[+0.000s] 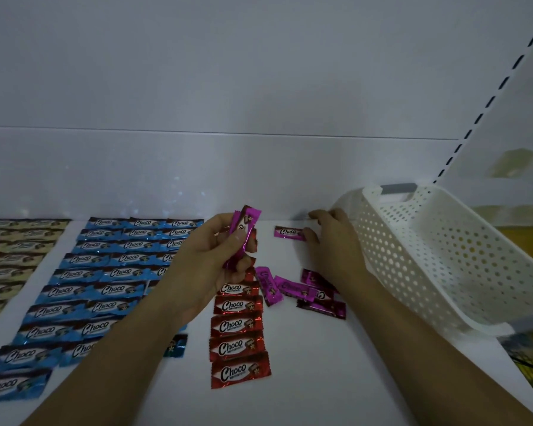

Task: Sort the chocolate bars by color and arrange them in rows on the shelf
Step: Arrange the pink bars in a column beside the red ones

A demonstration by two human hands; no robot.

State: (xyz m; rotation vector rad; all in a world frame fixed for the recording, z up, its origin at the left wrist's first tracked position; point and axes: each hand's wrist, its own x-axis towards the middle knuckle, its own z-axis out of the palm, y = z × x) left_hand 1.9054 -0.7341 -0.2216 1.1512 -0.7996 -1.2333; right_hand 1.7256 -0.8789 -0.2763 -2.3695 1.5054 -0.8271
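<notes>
My left hand (pixel 216 250) grips a small bunch of purple chocolate bars (pixel 243 232), held upright above the shelf. Near the back, my right hand (pixel 330 238) touches the right end of a single purple bar (pixel 288 232) that lies flat on the shelf (pixel 305 364). Several loose purple bars (pixel 293 287) lie in a heap between my wrists. A column of red bars (pixel 237 327) runs toward me from under my left hand. Rows of blue bars (pixel 105 272) fill the shelf to the left, and cream bars (pixel 10 250) lie at the far left.
A white perforated plastic basket (pixel 443 256) stands tilted at the right, close to my right forearm. One dark teal bar (pixel 175 345) lies alone beside the blue rows. The shelf's white back wall (pixel 228 167) rises behind the bars.
</notes>
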